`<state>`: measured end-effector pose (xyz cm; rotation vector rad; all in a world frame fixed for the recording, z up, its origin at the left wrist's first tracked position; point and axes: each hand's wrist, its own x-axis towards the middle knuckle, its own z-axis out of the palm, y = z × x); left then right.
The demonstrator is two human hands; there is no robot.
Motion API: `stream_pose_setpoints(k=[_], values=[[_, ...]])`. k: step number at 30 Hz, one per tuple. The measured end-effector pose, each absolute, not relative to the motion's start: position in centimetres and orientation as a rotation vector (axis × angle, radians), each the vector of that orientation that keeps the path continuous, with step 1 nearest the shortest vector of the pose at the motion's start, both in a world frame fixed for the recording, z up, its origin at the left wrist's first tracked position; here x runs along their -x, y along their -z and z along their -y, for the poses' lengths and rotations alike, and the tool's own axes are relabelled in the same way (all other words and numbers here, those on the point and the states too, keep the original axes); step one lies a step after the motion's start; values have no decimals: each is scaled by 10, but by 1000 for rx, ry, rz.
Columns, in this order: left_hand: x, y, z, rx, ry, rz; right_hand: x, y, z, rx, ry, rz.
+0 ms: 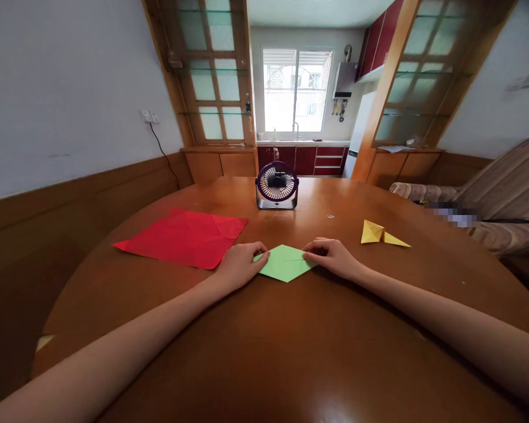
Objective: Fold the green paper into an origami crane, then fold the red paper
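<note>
Both forearms reach over the table [264,352], left hand [240,265] and right hand [332,257] pressing the green paper [285,263] flat, grip unclenched.

No text, label, brand, number or sign can be read in this view. The small fan [277,185] on the desk [264,329] has a dark spot at the centre of its grille that may be a badge, but it is too small to read. The green paper [285,262], the red paper [185,237] and the yellow folded paper [381,234] are plain and carry no print. One patch near the sofa [502,200] at the right is blurred, so nothing can be read there.
</note>
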<state>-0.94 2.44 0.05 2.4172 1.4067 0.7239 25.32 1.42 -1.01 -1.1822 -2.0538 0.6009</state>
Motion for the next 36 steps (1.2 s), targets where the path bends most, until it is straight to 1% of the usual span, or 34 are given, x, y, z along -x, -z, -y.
stream_pose_setpoints(k=[3,6,10,13,16,20,24,31,36], values=[[10,4,-25,-2575,-691,-1474,-254,15,-16,1208,-473,2073],[10,6,-26,-2740,-775,-1433,-253,17,-14,1160,-359,2107],[8,6,-24,-2957,-865,-1160,-248,17,-9,949,-22,2243],[6,6,-21,-3080,-761,-899,-245,17,-6,766,111,2376],[5,5,-18,-3072,-624,-733,-243,16,-6,659,42,2481],[9,3,-19,-2968,-586,-678,-245,13,-6,671,-113,2473],[17,-1,-22,-2934,-540,-609,-247,10,-4,682,-170,2463],[20,4,-27,-3016,-594,-542,-248,10,-5,577,-64,2536],[16,6,-27,-3041,-633,-600,-244,11,-6,595,8,2556]])
